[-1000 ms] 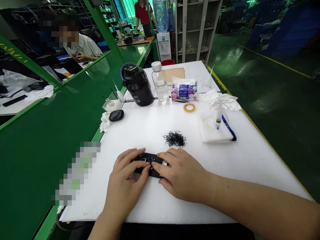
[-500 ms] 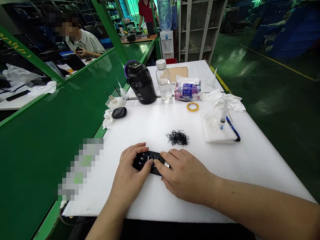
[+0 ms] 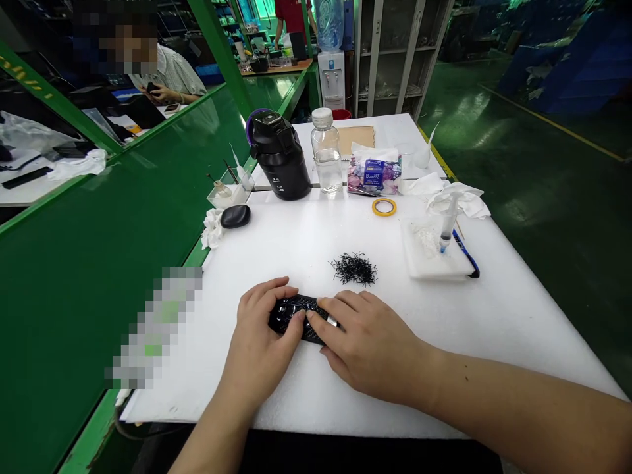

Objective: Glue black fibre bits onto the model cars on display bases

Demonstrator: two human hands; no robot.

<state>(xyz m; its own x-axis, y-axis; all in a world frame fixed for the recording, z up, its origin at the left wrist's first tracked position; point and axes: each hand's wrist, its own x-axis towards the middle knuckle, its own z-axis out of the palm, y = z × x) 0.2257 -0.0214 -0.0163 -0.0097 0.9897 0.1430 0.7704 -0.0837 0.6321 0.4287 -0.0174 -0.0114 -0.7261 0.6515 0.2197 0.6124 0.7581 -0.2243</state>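
Note:
Both my hands are on a glossy black piece with a woven, carbon-fibre-like pattern, lying on the white tabletop. My left hand curls round its left end, thumb on the top face. On its right end rests my right hand, fingers bent over it, with the index fingertip close to the left thumb. A silvery white patch shows at the right end, partly under the right fingers. What lies under the fingertips is hidden. Just beyond the hands sits a pile of thin black strips.
Yellow tape, a tissue pack, a clear bottle and a black jug stand farther back. A syringe rests on a white foam pad at right. A black mouse lies left. A co-worker sits beyond the green rail.
The view has shifted slightly. Both hands keep their hold on the black piece, with only tiny shifts of the fingers. Nothing else on the table has visibly moved.

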